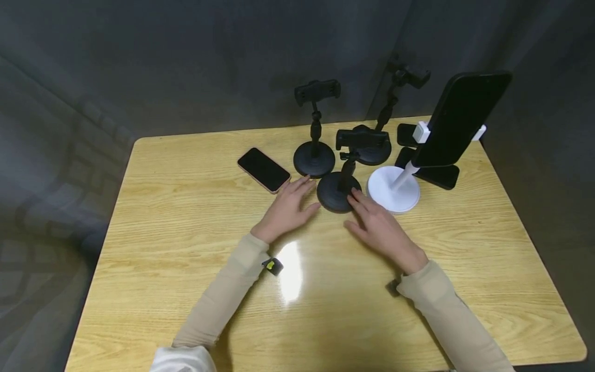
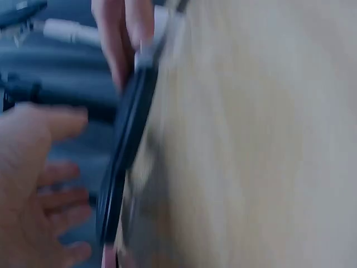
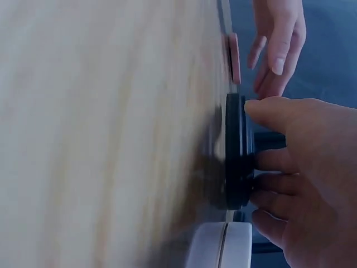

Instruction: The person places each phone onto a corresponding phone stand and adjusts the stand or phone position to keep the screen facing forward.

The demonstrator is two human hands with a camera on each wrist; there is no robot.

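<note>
A black phone stand (image 1: 331, 194) with a round base stands in front of two similar black stands. The fingertips of my right hand (image 1: 384, 230) rest at the right side of its base; the fingers are loosely extended. In the right wrist view, the thumb and fingers lie along the black base (image 3: 239, 151). My left hand (image 1: 287, 209) is on the other side, fingers spread and holding nothing. It lies between that base and a pink-edged phone (image 1: 263, 169), with its fingertips near the rear left black stand (image 1: 314, 161). Blur softens the left wrist view.
A white phone stand (image 1: 389, 195) on the right holds a large black phone (image 1: 460, 119) upright at a tilt. Behind its base lie dark flat slabs (image 1: 440, 176). Another black stand (image 1: 377, 154) is at the back. The wooden table (image 1: 186, 206) meets dark curtains (image 1: 209, 67).
</note>
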